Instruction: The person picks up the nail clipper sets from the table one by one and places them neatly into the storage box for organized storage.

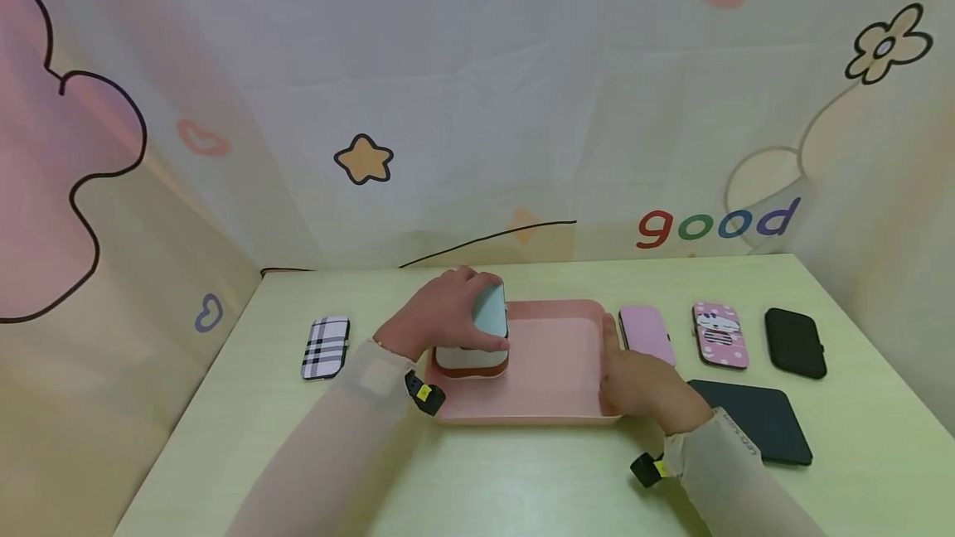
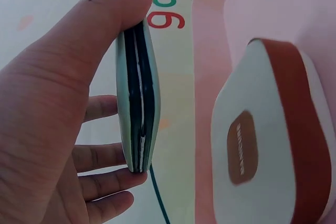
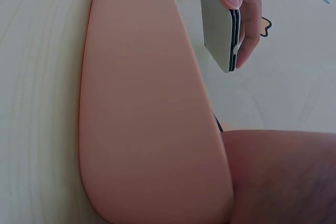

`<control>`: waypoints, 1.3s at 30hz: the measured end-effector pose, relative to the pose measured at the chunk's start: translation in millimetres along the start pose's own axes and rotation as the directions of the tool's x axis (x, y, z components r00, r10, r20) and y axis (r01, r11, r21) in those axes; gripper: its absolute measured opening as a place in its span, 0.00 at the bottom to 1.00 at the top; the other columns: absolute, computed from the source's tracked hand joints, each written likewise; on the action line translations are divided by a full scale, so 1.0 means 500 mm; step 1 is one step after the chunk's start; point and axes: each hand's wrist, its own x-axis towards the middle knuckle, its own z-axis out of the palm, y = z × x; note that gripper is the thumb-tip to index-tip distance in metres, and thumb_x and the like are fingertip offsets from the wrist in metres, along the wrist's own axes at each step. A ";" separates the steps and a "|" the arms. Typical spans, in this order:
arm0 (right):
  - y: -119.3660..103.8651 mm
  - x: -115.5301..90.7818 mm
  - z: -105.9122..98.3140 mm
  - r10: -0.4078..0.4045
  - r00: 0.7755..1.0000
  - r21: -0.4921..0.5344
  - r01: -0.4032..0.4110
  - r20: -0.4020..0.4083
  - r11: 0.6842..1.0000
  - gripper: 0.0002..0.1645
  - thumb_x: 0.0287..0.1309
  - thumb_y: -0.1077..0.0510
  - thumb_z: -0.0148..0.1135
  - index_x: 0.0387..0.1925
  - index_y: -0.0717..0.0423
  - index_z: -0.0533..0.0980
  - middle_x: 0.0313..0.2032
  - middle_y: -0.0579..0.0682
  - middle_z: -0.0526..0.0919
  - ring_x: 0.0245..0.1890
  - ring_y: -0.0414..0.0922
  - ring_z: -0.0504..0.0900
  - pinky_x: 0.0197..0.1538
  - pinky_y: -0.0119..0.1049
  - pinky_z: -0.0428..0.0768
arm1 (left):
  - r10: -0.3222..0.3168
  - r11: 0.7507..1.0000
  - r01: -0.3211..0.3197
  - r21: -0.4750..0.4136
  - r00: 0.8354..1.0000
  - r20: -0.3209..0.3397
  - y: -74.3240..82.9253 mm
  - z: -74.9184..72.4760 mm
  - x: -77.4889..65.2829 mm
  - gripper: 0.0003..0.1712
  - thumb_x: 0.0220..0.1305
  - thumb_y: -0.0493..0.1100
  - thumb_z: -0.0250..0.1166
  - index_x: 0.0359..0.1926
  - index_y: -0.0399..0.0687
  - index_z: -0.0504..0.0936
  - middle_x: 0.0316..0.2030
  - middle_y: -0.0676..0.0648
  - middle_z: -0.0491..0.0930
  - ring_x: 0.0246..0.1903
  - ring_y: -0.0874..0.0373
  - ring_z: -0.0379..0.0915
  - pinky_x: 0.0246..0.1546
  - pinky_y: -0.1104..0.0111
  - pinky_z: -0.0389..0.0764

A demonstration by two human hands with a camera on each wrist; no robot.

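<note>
My left hand (image 1: 451, 317) grips a pale mint flat hinged case (image 2: 139, 98) between thumb and fingers, tilted up on its edge. The case is closed, with dark inner edges showing. It is held above the left part of a pink tray (image 1: 555, 363). Beneath it in the tray sits a white case with a reddish-brown band (image 2: 252, 145) and a brown label; the left hand and mint case partly cover it in the head view. My right hand (image 1: 645, 379) holds the tray's right rim, one finger stretched along it.
A plaid flat case (image 1: 326, 348) lies left of the tray. To the right are a plain pink case (image 1: 647, 334), a pink cat-patterned case (image 1: 719, 335), a black case (image 1: 795, 342) and a larger dark flat case (image 1: 761, 421) beside my right wrist. A printed cloth (image 1: 477, 106) hangs behind the table.
</note>
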 end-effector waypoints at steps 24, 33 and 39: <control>-0.002 0.001 0.003 0.005 1.000 0.033 -0.004 -0.012 0.999 0.65 0.59 0.59 0.60 0.76 0.57 0.20 0.19 0.50 0.74 0.16 0.44 0.69 0.20 0.33 0.64 | 0.107 0.991 -0.116 0.072 0.988 0.112 0.105 0.040 0.056 0.51 0.45 0.77 0.67 0.69 0.65 0.69 0.55 0.53 0.74 0.47 0.59 0.70 0.40 0.66 0.75; 0.006 -0.007 0.002 -0.030 0.999 -0.004 0.030 -0.026 1.000 0.62 0.62 0.59 0.56 0.76 0.62 0.21 0.18 0.49 0.73 0.15 0.44 0.69 0.22 0.35 0.65 | 0.143 0.985 -0.155 0.082 0.981 0.134 0.131 0.062 0.078 0.50 0.46 0.78 0.66 0.68 0.64 0.69 0.52 0.53 0.73 0.44 0.59 0.69 0.39 0.68 0.75; 0.000 -0.009 0.001 -0.065 0.997 0.001 0.065 -0.050 0.998 0.61 0.61 0.60 0.56 0.76 0.62 0.23 0.19 0.49 0.73 0.16 0.44 0.71 0.21 0.34 0.67 | 0.141 0.982 -0.158 0.101 0.977 0.162 0.141 0.081 0.090 0.51 0.46 0.79 0.66 0.68 0.63 0.70 0.49 0.53 0.74 0.42 0.59 0.69 0.39 0.68 0.74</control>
